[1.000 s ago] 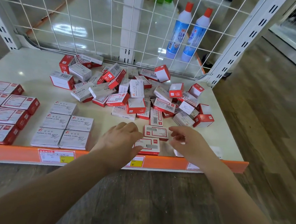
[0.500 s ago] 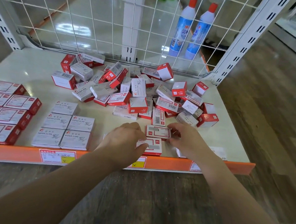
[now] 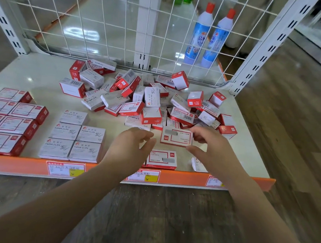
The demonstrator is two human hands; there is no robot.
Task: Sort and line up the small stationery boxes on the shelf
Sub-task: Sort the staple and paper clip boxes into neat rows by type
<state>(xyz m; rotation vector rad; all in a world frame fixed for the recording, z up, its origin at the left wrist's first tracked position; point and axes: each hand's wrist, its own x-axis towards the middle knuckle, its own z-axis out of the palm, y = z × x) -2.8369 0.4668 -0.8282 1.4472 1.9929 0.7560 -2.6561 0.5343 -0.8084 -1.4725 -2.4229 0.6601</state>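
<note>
A pale, glossy shelf [image 3: 36, 76] fills the middle of the frame, with an orange price strip [image 3: 180, 177] along its front edge carrying white and yellow labels. Behind it stands a white wire grid [image 3: 98, 23], held by slotted white uprights at the upper left and upper right. Through the grid a shiny tiled floor reflects ceiling light, and two blue-and-white bottles with red caps [image 3: 208, 34] stand at the upper right. Dark wood-look flooring [image 3: 287, 129] runs along the right side and across the bottom of the frame.

A loose heap of red-and-white boxes [image 3: 147, 101] lies in the centre of the shelf, tilted every way, some marked STAPLES. At the left edge, red boxes [image 3: 14, 123] lie flat in rows. Just right of them grey paper clip boxes [image 3: 76, 137] sit in a neat block reaching the front edge.

The right hand [image 3: 209, 145] holds a red-bordered box [image 3: 176, 137] by its right end, fingers on the far edge and thumb on the near one, just in front of the heap. The left hand [image 3: 134, 144] is near that box's left end, its fingers loosely curled and holding nothing. Another red-bordered box [image 3: 162, 159] lies flat at the front edge between the two wrists. A white box [image 3: 197, 164] is partly hidden under the right wrist.
</note>
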